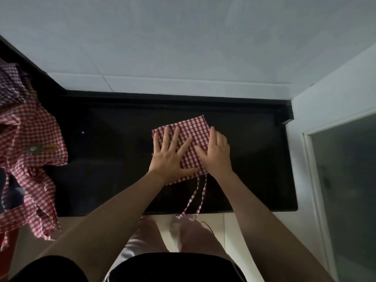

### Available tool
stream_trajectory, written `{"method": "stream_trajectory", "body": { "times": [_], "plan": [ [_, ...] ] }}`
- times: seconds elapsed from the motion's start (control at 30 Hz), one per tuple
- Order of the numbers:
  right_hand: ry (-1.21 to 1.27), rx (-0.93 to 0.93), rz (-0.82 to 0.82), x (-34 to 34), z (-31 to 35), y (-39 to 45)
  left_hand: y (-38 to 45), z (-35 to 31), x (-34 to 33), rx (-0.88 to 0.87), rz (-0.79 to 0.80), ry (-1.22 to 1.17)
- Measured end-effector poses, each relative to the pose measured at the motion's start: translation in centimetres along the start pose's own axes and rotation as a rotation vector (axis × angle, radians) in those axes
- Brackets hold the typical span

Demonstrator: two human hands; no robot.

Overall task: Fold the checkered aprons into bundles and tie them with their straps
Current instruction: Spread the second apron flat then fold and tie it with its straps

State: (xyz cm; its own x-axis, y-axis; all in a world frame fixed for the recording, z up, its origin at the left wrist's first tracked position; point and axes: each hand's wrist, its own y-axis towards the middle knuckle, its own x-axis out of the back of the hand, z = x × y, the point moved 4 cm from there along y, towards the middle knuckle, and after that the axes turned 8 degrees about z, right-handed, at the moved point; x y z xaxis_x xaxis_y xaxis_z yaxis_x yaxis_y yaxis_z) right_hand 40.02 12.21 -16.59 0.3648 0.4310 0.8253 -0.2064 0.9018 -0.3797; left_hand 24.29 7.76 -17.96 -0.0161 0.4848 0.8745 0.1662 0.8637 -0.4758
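- Now my left hand [169, 154] lies flat with fingers spread on the folded apron [184, 145], gripping nothing; my right hand [216, 153] rests released along its right edge
- That apron sits mid-worktop [114, 139]; its straps [198, 197] trail over the near edge
- To do this well, I judge: press the creases evenly; keep the edges square; free both straps before rolling
- More unfolded aprons [30, 139] wait at far left
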Motion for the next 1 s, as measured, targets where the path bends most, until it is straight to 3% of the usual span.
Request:
{"method": "stream_trajectory", "body": {
  "times": [0.13,0.23,0.37,0.47,0.57,0.67,0.9,1.0],
  "plan": [
    [0.446,-0.358,0.287,2.7,0.4,1.7,0.1,0.0,0.1,0.023,-0.008,-0.016],
    [0.487,-0.413,0.493,3.1,1.1,2.0,0.2,-0.1,0.3,0.045,0.000,-0.004],
    [0.107,-0.151,0.332,1.9,4.0,1.4,0.3,-0.1,0.6,0.050,0.027,-0.010],
    [-0.059,-0.122,0.238,1.3,6.0,-0.3,0.2,-0.1,1.0,0.046,0.078,0.023],
    [-0.089,-0.179,0.183,1.9,6.3,-0.6,-0.2,0.5,2.5,-0.022,0.122,-0.088],
    [-0.114,-0.247,0.165,2.7,6.3,-0.6,-1.5,2.6,4.4,-0.083,0.022,-0.297],
    [-0.179,-0.236,0.045,2.1,9.7,-1.5,-3.2,5.2,2.9,0.028,0.036,-0.384],
    [-0.199,-0.173,0.047,0.8,11.7,-2.3,-3.2,4.8,2.5,0.086,-0.043,-0.422]
  ]
}}
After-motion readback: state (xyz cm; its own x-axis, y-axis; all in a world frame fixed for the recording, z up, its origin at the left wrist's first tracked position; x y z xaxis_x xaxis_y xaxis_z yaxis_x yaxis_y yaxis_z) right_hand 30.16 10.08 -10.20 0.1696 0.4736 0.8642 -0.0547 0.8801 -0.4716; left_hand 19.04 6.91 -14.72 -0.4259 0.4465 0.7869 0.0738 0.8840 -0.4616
